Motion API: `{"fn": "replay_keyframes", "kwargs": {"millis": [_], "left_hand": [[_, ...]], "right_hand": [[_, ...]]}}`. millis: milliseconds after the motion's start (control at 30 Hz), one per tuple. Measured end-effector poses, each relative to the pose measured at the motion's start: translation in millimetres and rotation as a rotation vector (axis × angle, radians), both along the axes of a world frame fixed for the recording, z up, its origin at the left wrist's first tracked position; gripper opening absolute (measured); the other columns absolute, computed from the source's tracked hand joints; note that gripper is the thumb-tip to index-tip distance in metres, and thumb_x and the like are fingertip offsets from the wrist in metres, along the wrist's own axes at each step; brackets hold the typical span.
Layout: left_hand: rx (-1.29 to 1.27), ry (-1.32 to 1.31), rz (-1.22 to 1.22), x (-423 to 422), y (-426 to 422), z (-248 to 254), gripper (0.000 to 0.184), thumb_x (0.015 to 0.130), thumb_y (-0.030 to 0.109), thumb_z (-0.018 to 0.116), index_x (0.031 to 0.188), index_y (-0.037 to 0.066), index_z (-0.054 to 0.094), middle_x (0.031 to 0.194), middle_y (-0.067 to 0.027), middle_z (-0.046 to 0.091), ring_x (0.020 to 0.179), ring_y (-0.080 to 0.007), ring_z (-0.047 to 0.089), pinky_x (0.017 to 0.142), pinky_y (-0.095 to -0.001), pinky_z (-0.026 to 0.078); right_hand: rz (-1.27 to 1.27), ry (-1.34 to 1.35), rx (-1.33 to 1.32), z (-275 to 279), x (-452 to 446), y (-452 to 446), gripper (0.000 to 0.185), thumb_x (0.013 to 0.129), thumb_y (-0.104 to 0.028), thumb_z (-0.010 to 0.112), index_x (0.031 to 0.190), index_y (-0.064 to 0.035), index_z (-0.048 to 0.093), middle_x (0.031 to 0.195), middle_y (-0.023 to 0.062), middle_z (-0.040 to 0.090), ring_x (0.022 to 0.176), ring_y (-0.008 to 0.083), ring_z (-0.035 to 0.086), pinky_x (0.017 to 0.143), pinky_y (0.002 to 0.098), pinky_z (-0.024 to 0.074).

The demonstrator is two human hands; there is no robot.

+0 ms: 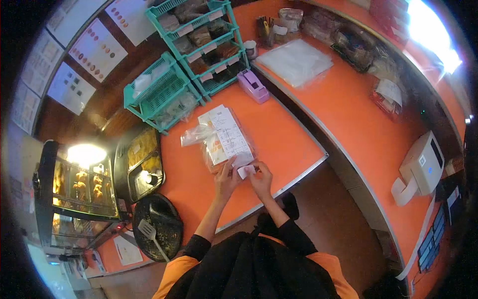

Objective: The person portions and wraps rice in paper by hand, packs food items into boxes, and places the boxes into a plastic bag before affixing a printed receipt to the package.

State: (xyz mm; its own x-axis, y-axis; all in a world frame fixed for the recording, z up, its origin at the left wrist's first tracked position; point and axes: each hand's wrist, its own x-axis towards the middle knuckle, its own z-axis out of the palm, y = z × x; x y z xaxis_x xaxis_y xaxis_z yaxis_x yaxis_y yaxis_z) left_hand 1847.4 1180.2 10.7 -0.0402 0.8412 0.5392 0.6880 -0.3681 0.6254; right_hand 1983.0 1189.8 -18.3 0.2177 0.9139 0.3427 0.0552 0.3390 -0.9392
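Note:
My right hand (262, 180) pinches a small white slip of paper (245, 172) between thumb and fingers, just off the near edge of a paper stack. Close beside it, my left hand (226, 180) has its fingers drawn together at the stack's near corner; what they grip, if anything, is too small to make out. Under and beyond both hands lies the stack of printed sheets (230, 135) with handwriting on top. A crumpled clear plastic bag (197, 135) rests on its left side.
Teal baskets (162, 92) and a teal rack (199, 45) stand at the back, beside a purple tape dispenser (254, 87). On the left are a lit food display case (82, 189) and a black pan (158, 224) with a spatula (153, 238). A label printer (422, 162) sits right.

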Motion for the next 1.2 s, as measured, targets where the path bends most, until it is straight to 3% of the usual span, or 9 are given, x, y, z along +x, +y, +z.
{"fn": "replay_keyframes", "kwargs": {"millis": [167, 233, 467, 567, 833, 933, 1067, 1133, 1200], "left_hand": [[-0.079, -0.067, -0.021, 0, -5, 3, 0.037, 0.088, 0.002, 0.061, 0.125, 0.006, 0.058, 0.094, -0.0141, 0.067, 0.076, -0.0218, 0.068, 0.064, -0.0336, 0.055], [0.01, -0.009, -0.029, 0, -5, 8, 0.036, 0.089, 0.002, 0.06, 0.125, 0.006, 0.058, 0.091, -0.0137, 0.067, 0.074, -0.0212, 0.067, 0.063, -0.0333, 0.055], [-0.056, -0.053, -0.01, 2, -7, 7, 0.037, 0.089, 0.003, 0.06, 0.125, 0.007, 0.059, 0.091, -0.0135, 0.066, 0.072, -0.0201, 0.067, 0.063, -0.0339, 0.056], [0.067, 0.03, 0.011, 2, -6, 5, 0.038, 0.089, 0.006, 0.063, 0.126, 0.008, 0.058, 0.091, -0.0132, 0.066, 0.068, -0.0196, 0.066, 0.061, -0.0337, 0.055], [-0.073, 0.141, 0.125, -4, -1, -6, 0.05, 0.085, 0.016, 0.069, 0.132, 0.016, 0.053, 0.069, -0.0081, 0.065, 0.058, -0.0223, 0.064, 0.055, -0.0355, 0.052], [0.063, 0.145, 0.14, -8, 1, -11, 0.052, 0.085, 0.019, 0.069, 0.134, 0.018, 0.051, 0.07, -0.0078, 0.065, 0.06, -0.0244, 0.065, 0.055, -0.0371, 0.053], [0.102, 0.213, 0.17, -13, 3, -13, 0.053, 0.085, 0.019, 0.069, 0.135, 0.018, 0.05, 0.071, -0.0066, 0.067, 0.061, -0.0233, 0.066, 0.056, -0.0368, 0.053], [0.017, 0.135, 0.081, -14, 1, -7, 0.056, 0.083, 0.02, 0.071, 0.135, 0.017, 0.05, 0.078, -0.0068, 0.069, 0.067, -0.0227, 0.068, 0.059, -0.036, 0.054], [-0.081, 0.135, 0.084, -13, -8, -2, 0.061, 0.081, 0.021, 0.072, 0.137, 0.017, 0.048, 0.089, -0.0098, 0.069, 0.072, -0.0242, 0.069, 0.061, -0.0356, 0.054]], "right_hand": [[-0.038, 0.011, -0.016, -7, -7, 1, 0.016, 0.081, -0.015, 0.073, 0.084, -0.0035, 0.063, 0.081, 0.0054, 0.063, 0.071, 0.016, 0.057, 0.065, 0.0302, 0.0447], [-0.111, -0.16, 0.058, -12, -8, 5, 0.016, 0.08, -0.015, 0.074, 0.083, -0.0038, 0.063, 0.082, 0.007, 0.064, 0.07, 0.0192, 0.058, 0.064, 0.0321, 0.0457], [-0.171, -0.258, 0.116, -14, -11, 12, 0.017, 0.078, -0.017, 0.074, 0.081, -0.0044, 0.062, 0.082, 0.0074, 0.064, 0.071, 0.022, 0.059, 0.069, 0.0351, 0.045], [-0.206, -0.304, 0.098, -13, -15, 13, 0.018, 0.077, -0.018, 0.074, 0.08, -0.0049, 0.062, 0.08, 0.0075, 0.063, 0.072, 0.0226, 0.059, 0.07, 0.0362, 0.0436], [-0.245, -0.405, 0.21, -9, -12, 21, 0.027, 0.077, -0.024, 0.077, 0.08, -0.0045, 0.059, 0.075, 0.0082, 0.058, 0.071, 0.0262, 0.057, 0.066, 0.0398, 0.0439], [-0.226, -0.476, 0.057, 1, 4, 24, 0.039, 0.072, -0.033, 0.082, 0.083, -0.0042, 0.058, 0.076, 0.0078, 0.056, 0.072, 0.0254, 0.057, 0.063, 0.0391, 0.0455], [-0.148, -0.609, 0.155, 7, 37, 52, 0.048, 0.068, -0.041, 0.082, 0.085, -0.0027, 0.058, 0.083, 0.0115, 0.059, 0.078, 0.0307, 0.059, 0.067, 0.0424, 0.0475], [0.007, -0.658, 0.194, 5, 49, 67, 0.052, 0.063, -0.038, 0.087, 0.088, -0.0027, 0.057, 0.078, 0.0075, 0.056, 0.073, 0.0215, 0.058, 0.063, 0.0349, 0.0486], [0.059, -0.675, 0.168, 0, 56, 73, 0.051, 0.064, -0.037, 0.087, 0.089, -0.0029, 0.057, 0.079, 0.0077, 0.056, 0.072, 0.021, 0.059, 0.063, 0.0345, 0.0492]]}}
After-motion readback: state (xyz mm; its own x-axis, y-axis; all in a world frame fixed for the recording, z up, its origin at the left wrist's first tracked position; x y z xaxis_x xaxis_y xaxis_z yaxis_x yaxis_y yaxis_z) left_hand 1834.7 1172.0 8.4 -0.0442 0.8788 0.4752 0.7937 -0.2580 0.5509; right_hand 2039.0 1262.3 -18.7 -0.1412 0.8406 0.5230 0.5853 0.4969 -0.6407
